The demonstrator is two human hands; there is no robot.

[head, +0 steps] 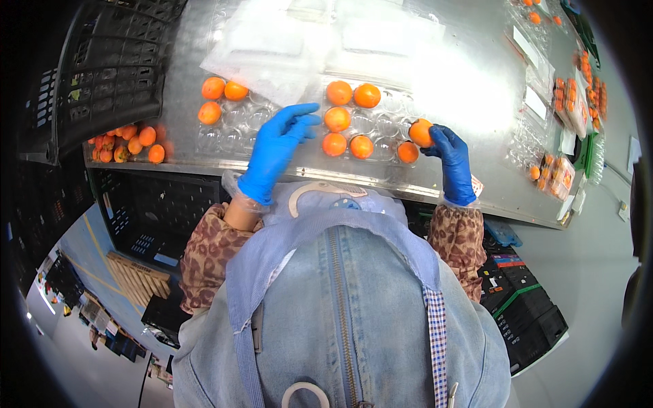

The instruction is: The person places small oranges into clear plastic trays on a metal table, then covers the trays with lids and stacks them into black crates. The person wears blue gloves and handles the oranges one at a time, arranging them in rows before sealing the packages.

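My right hand (451,158), in a dark blue glove, pinches a round orange fruit (421,133) over the right end of a clear plastic moulded tray (385,125). Several orange fruits sit in that tray's cups, mostly on its left side; one more (407,152) lies at its front right corner, just below the held fruit. My left hand (280,145), in a lighter blue glove, hovers between the two trays with nothing in its fingers. Partly behind it is a second clear tray (232,120), with three orange fruits in its upper left cups.
A black plastic crate (115,66) leans at the left, with loose fruits (133,144) spilling onto the metal table (183,145). Translucent sheets (270,46) lie behind the trays. Packed fruit trays (566,102) stand at right. Black crates (153,214) sit below the table edge.
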